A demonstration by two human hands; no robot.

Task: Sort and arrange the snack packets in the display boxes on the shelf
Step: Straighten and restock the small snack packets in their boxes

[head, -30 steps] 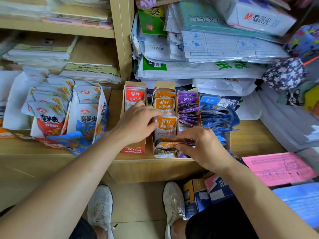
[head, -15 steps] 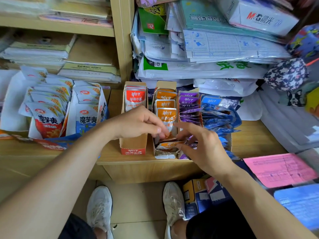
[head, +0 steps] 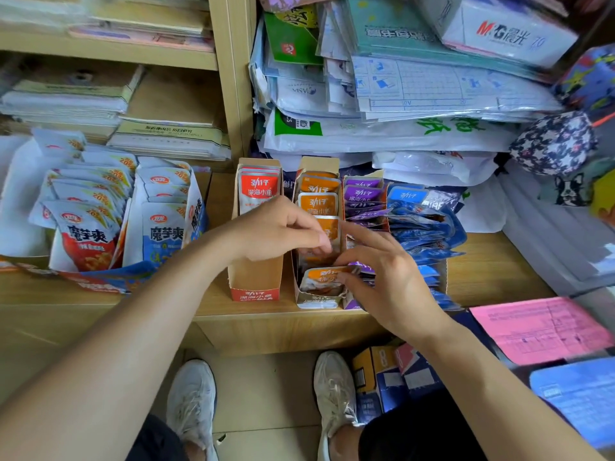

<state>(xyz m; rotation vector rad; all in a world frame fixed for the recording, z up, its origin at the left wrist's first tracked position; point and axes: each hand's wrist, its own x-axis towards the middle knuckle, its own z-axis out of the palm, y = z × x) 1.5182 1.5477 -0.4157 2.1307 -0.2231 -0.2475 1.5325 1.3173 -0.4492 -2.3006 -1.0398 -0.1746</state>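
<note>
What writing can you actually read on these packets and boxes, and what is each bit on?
"M&G 晨光" and "70": white box, top right.
"魔芋爽": red-fronted packet and blue-fronted packet, at left.
"20%": rear packets behind those.
"劲仔 深海小鱼": red packet.
"劲仔": orange packet, purple packet, blue packet.
Too blurred to read: pink sheet.
</note>
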